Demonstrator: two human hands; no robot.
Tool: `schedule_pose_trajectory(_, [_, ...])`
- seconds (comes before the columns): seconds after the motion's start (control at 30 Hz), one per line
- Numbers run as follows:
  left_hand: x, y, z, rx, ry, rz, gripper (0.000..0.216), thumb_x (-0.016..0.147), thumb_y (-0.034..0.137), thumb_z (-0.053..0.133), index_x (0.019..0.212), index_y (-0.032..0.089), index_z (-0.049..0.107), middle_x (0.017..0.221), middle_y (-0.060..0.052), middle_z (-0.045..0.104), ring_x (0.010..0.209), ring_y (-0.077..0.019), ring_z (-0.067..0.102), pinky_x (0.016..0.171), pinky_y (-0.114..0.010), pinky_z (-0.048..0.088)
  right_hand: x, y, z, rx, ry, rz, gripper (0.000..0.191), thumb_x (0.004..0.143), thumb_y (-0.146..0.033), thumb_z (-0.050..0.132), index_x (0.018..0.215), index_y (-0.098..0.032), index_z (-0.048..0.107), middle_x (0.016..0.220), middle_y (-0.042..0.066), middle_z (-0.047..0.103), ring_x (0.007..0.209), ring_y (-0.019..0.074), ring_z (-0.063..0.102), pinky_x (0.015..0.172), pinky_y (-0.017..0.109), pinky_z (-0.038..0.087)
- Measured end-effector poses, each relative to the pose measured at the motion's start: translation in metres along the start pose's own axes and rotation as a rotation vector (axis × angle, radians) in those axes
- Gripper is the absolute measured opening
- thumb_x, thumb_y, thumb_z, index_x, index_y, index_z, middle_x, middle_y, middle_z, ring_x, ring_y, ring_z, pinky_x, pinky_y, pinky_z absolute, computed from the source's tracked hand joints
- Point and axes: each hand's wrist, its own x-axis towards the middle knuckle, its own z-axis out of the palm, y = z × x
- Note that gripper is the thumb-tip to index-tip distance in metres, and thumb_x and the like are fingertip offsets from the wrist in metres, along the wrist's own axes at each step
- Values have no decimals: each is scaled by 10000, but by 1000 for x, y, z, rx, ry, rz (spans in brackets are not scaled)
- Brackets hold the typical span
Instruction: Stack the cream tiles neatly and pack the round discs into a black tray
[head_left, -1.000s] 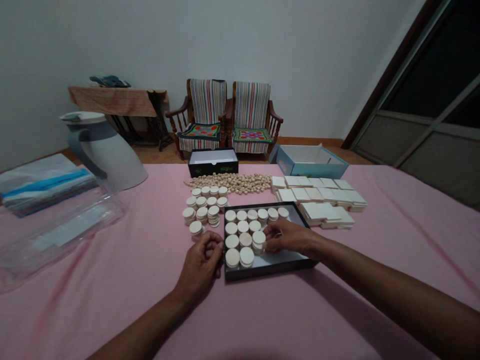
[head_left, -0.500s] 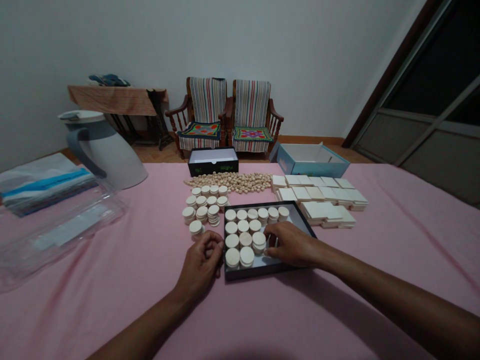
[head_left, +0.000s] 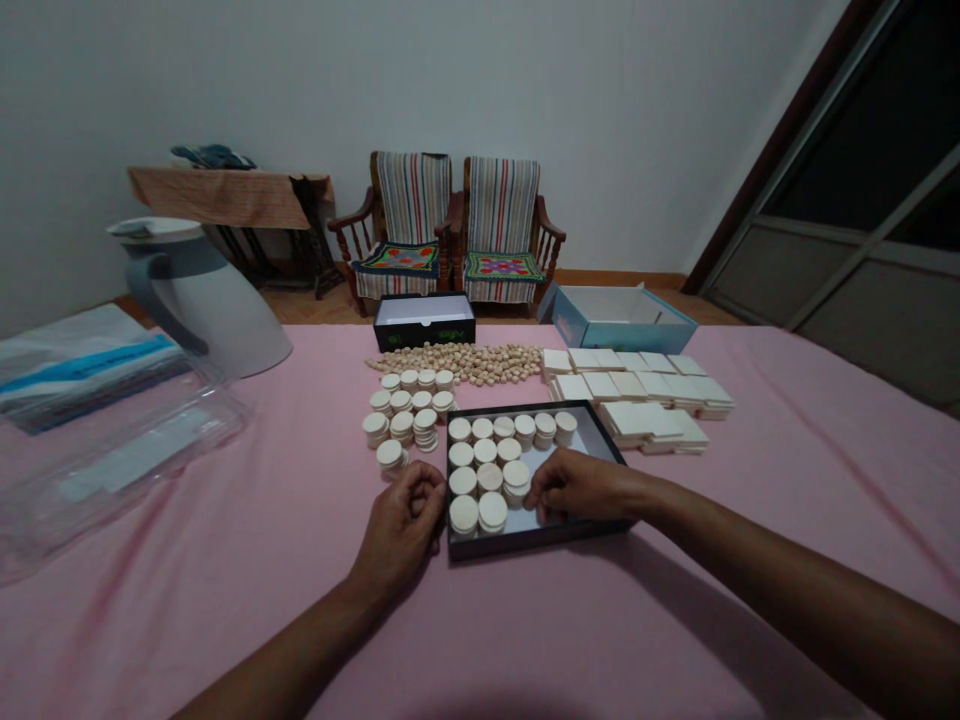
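Note:
A shallow black tray [head_left: 540, 541] with a pale inside holds round white wooden discs [head_left: 493, 511], stacked in rows over its left part. My right hand [head_left: 581, 486] is inside the tray with its fingers folded in. Its fingertips are beside a disc stack [head_left: 516, 478] in the third row, and nothing shows in its grasp. Against the tray's left wall rests my left hand [head_left: 405, 512], fingers curled and apparently holding nothing. More disc stacks [head_left: 402, 425] stand on the pink cloth [head_left: 315, 560], just beyond that hand.
Small wooden pieces [head_left: 472, 363] lie in a heap behind the tray. Square white tiles [head_left: 637, 420] are stacked to the right. A black box [head_left: 425, 322] and a blue box [head_left: 625, 318] stand behind. Leftward are a jug [head_left: 217, 305] and a clear plastic tray [head_left: 142, 455].
My right hand's fingers have closed from a wide curve beside the disc stack into a folded shape. The left hand stays at the tray's wall. The view has shifted slightly.

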Motion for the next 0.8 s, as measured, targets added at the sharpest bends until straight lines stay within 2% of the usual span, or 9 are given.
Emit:
schedule_pose_trajectory(0.1, [0, 1, 0, 1, 3, 5, 240, 824, 416, 551, 798, 187, 485, 565, 60, 501, 373, -57, 436, 352, -146, 350, -2, -2, -1, -11, 2, -6, 292, 684, -60, 457, 820, -128, 707, 708, 19, 692, 609, 113, 585, 577, 201, 436])
schedule_pose_trajectory(0.17, [0, 1, 0, 0, -2, 5, 234, 827, 410, 547, 800, 187, 484, 564, 60, 505, 369, -54, 435, 354, -144, 347, -4, -4, -3, -105, 24, -40, 255, 695, -75, 483, 810, -132, 703, 695, 17, 683, 607, 116, 577, 565, 201, 413])
schedule_pose_trajectory(0.33, [0, 0, 0, 18, -7, 9, 226, 839, 402, 535, 810, 185, 477, 574, 59, 502, 374, -57, 442, 358, -148, 354, -10, -14, -4, -389, 207, -96, 99, 722, -216, 598, 761, -149, 660, 692, 37, 659, 628, 147, 564, 550, 235, 345])
schedule_pose_trajectory(0.43, [0, 2, 0, 47, -11, 15, 223, 847, 398, 522, 809, 183, 474, 579, 56, 506, 371, -55, 442, 356, -149, 353, -12, -20, -1, -493, 313, -83, 232, 710, -317, 653, 889, -172, 626, 793, 58, 676, 720, 192, 583, 582, 261, 325])
schedule_pose_trajectory(0.5, [0, 4, 1, 41, -11, 13, 224, 843, 398, 526, 804, 184, 473, 570, 58, 501, 369, -56, 442, 354, -148, 353, -13, -24, 0, -525, 328, -78, 279, 713, -349, 659, 929, -181, 607, 814, 64, 680, 752, 211, 588, 588, 269, 313])
schedule_pose_trajectory(0.8, [0, 3, 1, 33, -11, 9, 235, 842, 408, 526, 801, 185, 467, 561, 64, 494, 366, -55, 436, 347, -147, 354, -10, -24, 4, -528, 340, -113, 178, 750, -327, 631, 862, -194, 591, 814, 48, 678, 702, 175, 582, 561, 248, 297])
